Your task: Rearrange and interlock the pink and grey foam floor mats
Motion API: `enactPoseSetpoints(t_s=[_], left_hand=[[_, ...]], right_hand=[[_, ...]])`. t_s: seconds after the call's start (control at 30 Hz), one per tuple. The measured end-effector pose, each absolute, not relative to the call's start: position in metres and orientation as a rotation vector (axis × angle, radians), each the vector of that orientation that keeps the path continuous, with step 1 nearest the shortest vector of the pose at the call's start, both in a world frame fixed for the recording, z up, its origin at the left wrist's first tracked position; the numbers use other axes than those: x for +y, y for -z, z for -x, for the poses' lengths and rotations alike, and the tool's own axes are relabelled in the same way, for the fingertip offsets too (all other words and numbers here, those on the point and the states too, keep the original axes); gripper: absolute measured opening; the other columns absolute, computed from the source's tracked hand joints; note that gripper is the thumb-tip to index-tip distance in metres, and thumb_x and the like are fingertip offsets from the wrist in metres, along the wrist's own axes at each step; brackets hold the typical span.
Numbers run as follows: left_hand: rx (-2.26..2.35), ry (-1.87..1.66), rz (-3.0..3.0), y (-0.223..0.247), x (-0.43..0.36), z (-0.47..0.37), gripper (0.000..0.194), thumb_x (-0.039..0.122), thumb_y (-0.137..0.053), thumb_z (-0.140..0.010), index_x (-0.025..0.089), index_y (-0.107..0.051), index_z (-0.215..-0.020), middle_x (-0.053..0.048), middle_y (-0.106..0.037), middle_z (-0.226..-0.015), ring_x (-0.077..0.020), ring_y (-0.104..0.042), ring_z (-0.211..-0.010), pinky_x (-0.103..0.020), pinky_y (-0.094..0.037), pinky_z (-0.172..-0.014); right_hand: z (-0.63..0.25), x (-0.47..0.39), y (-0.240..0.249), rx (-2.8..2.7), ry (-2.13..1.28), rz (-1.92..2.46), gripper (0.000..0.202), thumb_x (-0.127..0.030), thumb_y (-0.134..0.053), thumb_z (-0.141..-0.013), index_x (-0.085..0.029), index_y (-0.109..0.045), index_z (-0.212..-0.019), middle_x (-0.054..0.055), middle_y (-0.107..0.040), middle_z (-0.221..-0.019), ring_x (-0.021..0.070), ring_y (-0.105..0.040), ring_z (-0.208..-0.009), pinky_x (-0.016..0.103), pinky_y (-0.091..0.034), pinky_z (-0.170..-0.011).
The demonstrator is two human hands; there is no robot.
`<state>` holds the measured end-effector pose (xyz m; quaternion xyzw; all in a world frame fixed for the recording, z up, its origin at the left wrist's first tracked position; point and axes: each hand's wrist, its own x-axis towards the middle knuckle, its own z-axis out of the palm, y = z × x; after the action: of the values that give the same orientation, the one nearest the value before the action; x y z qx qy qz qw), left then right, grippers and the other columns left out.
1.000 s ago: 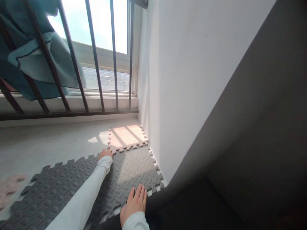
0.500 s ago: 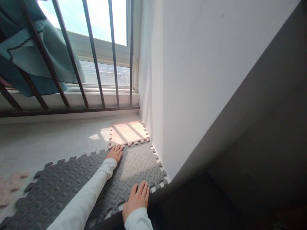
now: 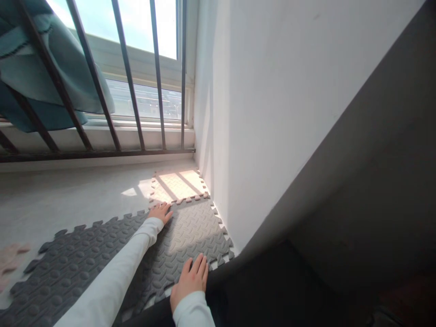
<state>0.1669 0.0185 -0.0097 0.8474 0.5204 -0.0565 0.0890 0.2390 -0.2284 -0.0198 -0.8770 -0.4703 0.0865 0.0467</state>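
Note:
My left hand lies with its fingers stretched out on the far edge of the grey foam mats, close to the seam with a pink foam mat tile. My right hand rests flat, fingers extended, on the near edge of a grey foam mat tile with a ridged pattern. Left of it, partly under my left forearm, lies a second grey foam mat tile with a round-bump pattern. All the tiles have toothed edges. Neither hand grips anything.
A white wall borders the mats on the right. Dark metal railing bars stand before the window, with a blue-green curtain behind them. Another pink mat piece lies at the left on the pale floor. Deep shadow fills the lower right.
The whole view has shifted slightly, so things sit a little further left and up. My left fingers are a bit more spread; both hands stay on the mats.

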Motion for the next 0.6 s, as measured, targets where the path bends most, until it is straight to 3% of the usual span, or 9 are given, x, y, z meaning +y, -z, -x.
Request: enactPoseSetpoints(t_s=[0.2, 0.4, 0.6], left_hand=[[1.559, 0.253, -2.435, -0.007, 0.009, -0.165, 0.06, 0.052, -0.027, -0.08, 0.027, -0.024, -0.134, -0.004, -0.02, -0.144, -0.0271, -0.02, -0.129, -0.053, -0.01, -0.103], [1.636, 0.083, -2.387, -0.002, -0.004, -0.165, 0.059, 0.049, -0.026, -0.081, 0.028, -0.018, -0.136, -0.001, -0.014, -0.146, -0.0243, -0.014, -0.131, -0.051, -0.011, -0.105], [1.691, 0.007, -2.414, -0.002, -0.015, -0.19, 0.058, 0.048, -0.025, -0.081, 0.028, -0.023, -0.135, -0.004, -0.015, -0.145, -0.0291, -0.015, -0.13, -0.057, -0.012, -0.101]], right_hand=[[-0.239, -0.23, 0.02, -1.456, -0.262, 2.658, 0.069, -0.032, -0.071, -0.053, -0.01, -0.052, -0.116, 0.025, -0.034, -0.131, 0.0374, -0.025, -0.123, 0.053, -0.015, -0.101], [-0.241, -0.232, 0.012, -1.472, -0.304, 2.654, 0.067, -0.031, -0.069, -0.057, -0.01, -0.051, -0.118, 0.025, -0.031, -0.132, 0.0369, -0.024, -0.124, 0.053, -0.015, -0.101], [-0.238, -0.233, 0.011, -1.442, -0.219, 2.659, 0.066, -0.031, -0.07, -0.054, -0.01, -0.054, -0.114, 0.025, -0.036, -0.13, 0.0373, -0.027, -0.123, 0.052, -0.018, -0.1]])
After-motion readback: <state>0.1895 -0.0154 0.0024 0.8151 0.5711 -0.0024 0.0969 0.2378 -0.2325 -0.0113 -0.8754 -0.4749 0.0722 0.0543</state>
